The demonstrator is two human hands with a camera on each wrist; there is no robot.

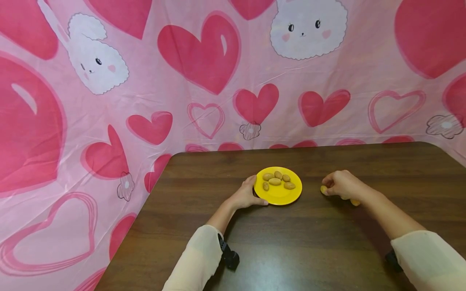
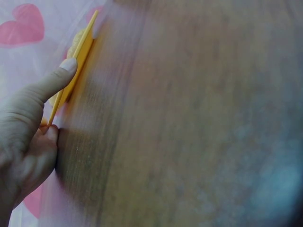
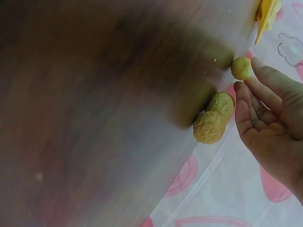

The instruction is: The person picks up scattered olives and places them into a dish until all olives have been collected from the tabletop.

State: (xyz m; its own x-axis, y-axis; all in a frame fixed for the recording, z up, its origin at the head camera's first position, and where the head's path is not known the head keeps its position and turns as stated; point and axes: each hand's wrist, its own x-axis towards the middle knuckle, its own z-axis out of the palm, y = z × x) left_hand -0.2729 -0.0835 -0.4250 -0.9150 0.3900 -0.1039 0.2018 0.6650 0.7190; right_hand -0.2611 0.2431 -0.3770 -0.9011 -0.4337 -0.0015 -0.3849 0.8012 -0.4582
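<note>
A round yellow plate [image 1: 278,197] sits on the table with several small tan potatoes [image 1: 274,182] on it. My left hand [image 1: 244,197] holds the plate by its left edge, the thumb lying along the near rim and the fingers at the far left side. To the right of the plate, my right hand [image 1: 344,184] pinches a small potato [image 3: 241,68] between thumb and fingertips, low over the tabletop. Two more potatoes with wrinkled skin [image 3: 209,127] lie beneath that hand, side by side; in the head view the hand partly covers them.
The brown wooden table [image 1: 291,242] has rounded far corners. Behind it and along the left hangs a pink cloth [image 1: 218,161] printed with hearts and white animal faces. A black wrist camera [image 1: 230,258] shows under the left sleeve.
</note>
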